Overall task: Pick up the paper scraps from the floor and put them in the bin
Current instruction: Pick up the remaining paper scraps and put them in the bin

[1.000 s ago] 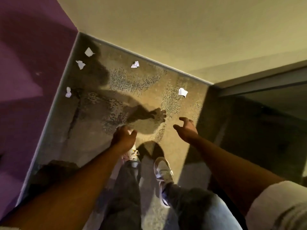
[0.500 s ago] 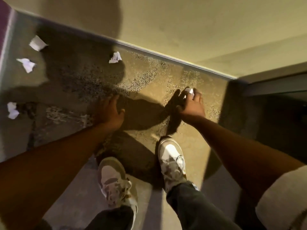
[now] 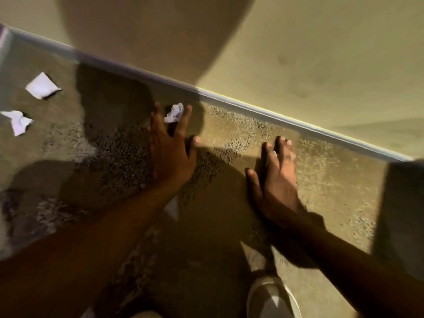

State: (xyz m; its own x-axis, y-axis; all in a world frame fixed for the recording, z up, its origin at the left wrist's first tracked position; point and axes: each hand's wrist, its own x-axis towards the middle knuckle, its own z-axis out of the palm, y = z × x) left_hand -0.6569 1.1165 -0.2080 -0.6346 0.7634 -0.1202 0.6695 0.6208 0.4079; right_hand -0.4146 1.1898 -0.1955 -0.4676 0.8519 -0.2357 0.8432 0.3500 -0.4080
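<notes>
The floor [image 3: 321, 184] is carrying 3 scraps. The left hand [image 3: 171, 154], fingers spread and empty, is reaching over the crumpled scrap [image 3: 174, 113] by the far skirting; it should pinch firmly. Whether the right hand [image 3: 276, 177] is holding paper, I cannot tell.

Single head-worn view, steeply downward and close over floor [image 3: 332, 180] beside the skirting [image 3: 275, 113].
</notes>
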